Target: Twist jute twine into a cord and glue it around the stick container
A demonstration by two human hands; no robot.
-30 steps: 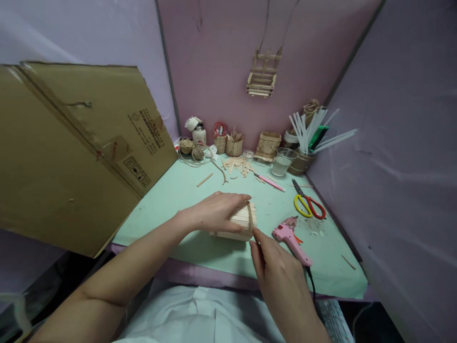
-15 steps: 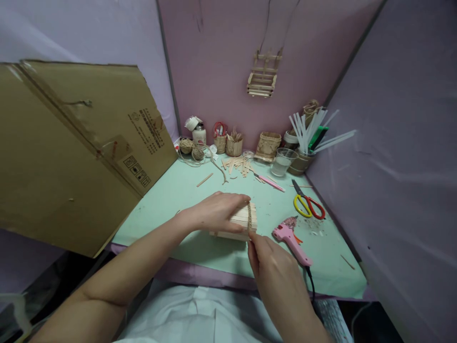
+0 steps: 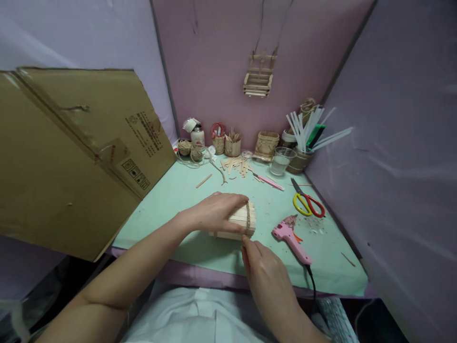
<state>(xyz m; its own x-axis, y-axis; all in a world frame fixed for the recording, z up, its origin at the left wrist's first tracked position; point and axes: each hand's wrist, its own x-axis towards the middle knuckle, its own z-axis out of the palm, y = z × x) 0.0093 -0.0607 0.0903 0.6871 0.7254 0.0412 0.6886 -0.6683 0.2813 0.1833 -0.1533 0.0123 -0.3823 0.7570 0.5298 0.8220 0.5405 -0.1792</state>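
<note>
A small box-like craft piece of pale wooden sticks (image 3: 237,218) lies on the table in front of me. My left hand (image 3: 214,213) grips it from above, thumb on the near side and fingers over the far side, hiding its left part. A braided twine cord (image 3: 248,215) runs across the sticks near their right end. At the lower right edge, my right hand (image 3: 267,269) pinches the cord's near end between thumb and forefinger; the fingertips partly hide it. A pink hot glue gun (image 3: 293,240) lies to the right of my right hand.
Red-and-yellow scissors (image 3: 307,200) lie beyond the glue gun. Loose wooden sticks (image 3: 235,165), a pink-handled knife (image 3: 268,181), a plastic cup of water (image 3: 280,164) and twine balls (image 3: 184,147) sit farther back. A large cardboard sheet (image 3: 78,157) leans at the left.
My right hand has shifted slightly left and down along the near edge of the stick piece. My left hand keeps its grip. The whole view has tilted a little.
</note>
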